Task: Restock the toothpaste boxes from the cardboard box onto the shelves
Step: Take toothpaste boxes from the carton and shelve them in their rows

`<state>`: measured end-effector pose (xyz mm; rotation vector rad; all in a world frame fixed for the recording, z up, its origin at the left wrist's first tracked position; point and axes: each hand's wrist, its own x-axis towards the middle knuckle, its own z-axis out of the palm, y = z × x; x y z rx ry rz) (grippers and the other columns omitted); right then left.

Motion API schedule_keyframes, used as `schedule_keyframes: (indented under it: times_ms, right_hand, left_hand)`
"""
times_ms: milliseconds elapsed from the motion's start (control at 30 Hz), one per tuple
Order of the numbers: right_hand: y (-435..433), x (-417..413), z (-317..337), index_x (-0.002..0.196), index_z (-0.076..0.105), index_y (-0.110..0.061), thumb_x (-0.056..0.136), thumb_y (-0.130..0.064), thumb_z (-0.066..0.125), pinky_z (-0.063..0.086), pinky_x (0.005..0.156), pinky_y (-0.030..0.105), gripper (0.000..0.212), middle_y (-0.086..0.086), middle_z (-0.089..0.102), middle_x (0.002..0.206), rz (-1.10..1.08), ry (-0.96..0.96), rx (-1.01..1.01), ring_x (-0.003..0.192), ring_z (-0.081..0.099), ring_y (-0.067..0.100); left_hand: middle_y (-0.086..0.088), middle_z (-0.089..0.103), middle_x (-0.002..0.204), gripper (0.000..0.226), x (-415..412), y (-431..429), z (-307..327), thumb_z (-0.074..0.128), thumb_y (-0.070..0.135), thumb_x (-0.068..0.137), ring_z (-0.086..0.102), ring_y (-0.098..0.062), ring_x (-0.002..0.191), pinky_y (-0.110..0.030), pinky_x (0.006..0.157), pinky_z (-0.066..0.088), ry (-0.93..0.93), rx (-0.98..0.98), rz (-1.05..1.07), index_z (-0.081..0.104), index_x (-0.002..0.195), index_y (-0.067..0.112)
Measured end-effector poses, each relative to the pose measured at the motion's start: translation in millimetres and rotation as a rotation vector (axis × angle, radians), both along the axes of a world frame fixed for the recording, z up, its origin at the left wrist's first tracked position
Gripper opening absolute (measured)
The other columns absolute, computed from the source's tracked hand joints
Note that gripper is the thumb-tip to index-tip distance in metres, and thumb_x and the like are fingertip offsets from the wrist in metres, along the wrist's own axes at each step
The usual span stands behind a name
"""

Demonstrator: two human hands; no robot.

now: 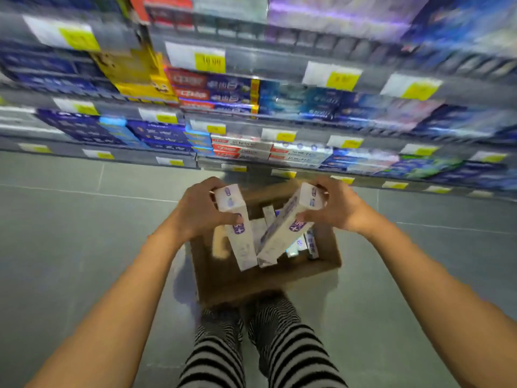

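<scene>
Your left hand (201, 211) grips the left toothpaste box (237, 228) at its top end, fingers wrapped round it. Your right hand (338, 208) grips the right toothpaste box (285, 228) the same way. Both lower ends sit inside the cardboard box (265, 278) rim. Likely light, stiff, crushable: hold the long sides, not the end flaps.

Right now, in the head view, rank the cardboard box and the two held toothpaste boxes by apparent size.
1. The cardboard box: clearly largest.
2. Tie: left toothpaste box, gripped by the left hand, and right toothpaste box, gripped by the right hand, look alike; tilt prevents ranking.
</scene>
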<state>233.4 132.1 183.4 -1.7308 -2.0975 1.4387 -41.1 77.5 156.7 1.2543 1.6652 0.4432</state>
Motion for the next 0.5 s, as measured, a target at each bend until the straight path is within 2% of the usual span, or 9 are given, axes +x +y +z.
schedule_keyframes:
  times_ms: [100, 167, 233, 333, 400, 500]
  right_hand:
    - [4, 17, 110, 0.092, 0.055, -0.023, 0.063, -0.016, 0.086, 0.039, 0.053, 0.010, 0.044, -0.010, 0.057, 0.076, -0.118, 0.054, 0.086, 0.060, 0.054, -0.005]
    - [9, 26, 180, 0.092, 0.058, -0.021, 0.062, -0.014, 0.086, 0.039, 0.055, 0.012, 0.042, -0.006, 0.059, 0.078, -0.163, 0.114, 0.135, 0.059, 0.053, -0.007]
    - [11, 32, 250, 0.094, 0.060, -0.020, 0.061, -0.014, 0.087, 0.044, 0.059, 0.015, 0.043, -0.002, 0.062, 0.082, -0.203, 0.195, 0.178, 0.063, 0.054, -0.003]
    - [12, 35, 353, 0.102, 0.061, -0.023, 0.051, -0.035, 0.085, 0.051, 0.068, 0.025, 0.058, 0.003, 0.067, 0.091, -0.227, 0.321, 0.258, 0.076, 0.061, 0.009]
    - [12, 36, 415, 0.102, 0.062, -0.023, 0.049, -0.041, 0.083, 0.052, 0.071, 0.027, 0.060, 0.003, 0.068, 0.094, -0.210, 0.389, 0.353, 0.080, 0.063, 0.011]
    - [10, 38, 494, 0.099, 0.062, -0.025, 0.058, -0.023, 0.081, 0.053, 0.070, 0.021, 0.046, -0.009, 0.070, 0.089, -0.183, 0.522, 0.464, 0.081, 0.065, 0.007]
  left_hand:
    - [0.009, 0.062, 0.092, 0.064, 0, 16, 110, 0.090, 0.013, 0.053, 0.060, -0.004, 0.081, -0.016, 0.066, 0.051, -0.076, 0.075, 0.055, 0.055, 0.107, 0.020]
    - [0.008, 0.062, 0.087, 0.057, -1, 27, 179, 0.089, 0.006, 0.054, 0.059, -0.007, 0.076, -0.018, 0.067, 0.051, -0.127, 0.146, 0.086, 0.058, 0.101, 0.017]
    - [0.005, 0.065, 0.086, 0.053, -5, 35, 244, 0.089, 0.008, 0.055, 0.059, -0.010, 0.075, -0.018, 0.066, 0.050, -0.172, 0.216, 0.115, 0.061, 0.099, 0.016]
    - [0.010, 0.071, 0.078, 0.060, -11, 41, 333, 0.093, 0.021, 0.046, 0.063, -0.003, 0.072, -0.017, 0.065, 0.051, -0.275, 0.308, 0.148, 0.063, 0.097, 0.022]
    - [0.015, 0.072, 0.072, 0.063, -14, 43, 386, 0.094, 0.023, 0.040, 0.063, 0.001, 0.067, -0.015, 0.061, 0.051, -0.343, 0.370, 0.164, 0.064, 0.095, 0.021]
    - [0.013, 0.071, 0.068, 0.062, -18, 44, 452, 0.085, 0.040, 0.035, 0.065, -0.005, 0.065, -0.016, 0.058, 0.052, -0.452, 0.448, 0.197, 0.065, 0.090, 0.021]
